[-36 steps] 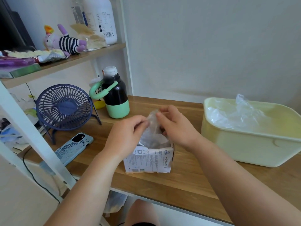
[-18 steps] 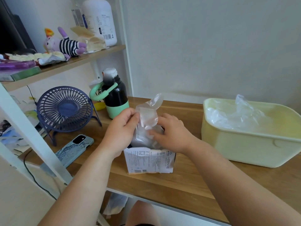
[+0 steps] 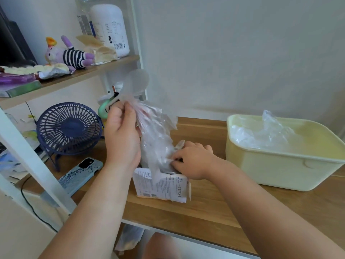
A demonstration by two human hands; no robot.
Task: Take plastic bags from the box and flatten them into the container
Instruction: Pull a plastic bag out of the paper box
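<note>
Above the box (image 3: 162, 186), mid-desk (image 3: 205, 212): plastic bag (image 3: 155, 139) half out, long axis near upright.
Left grip (image 3: 121, 131) pinches the bag's top, held high; right grip (image 3: 192, 161) pinches its lower part at the box mouth. Container (image 3: 280, 165) lies off to the right, nearer the right grip.

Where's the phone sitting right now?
In the head view, the phone lies on the wooden desk at the left, just in front of the blue fan.
</note>
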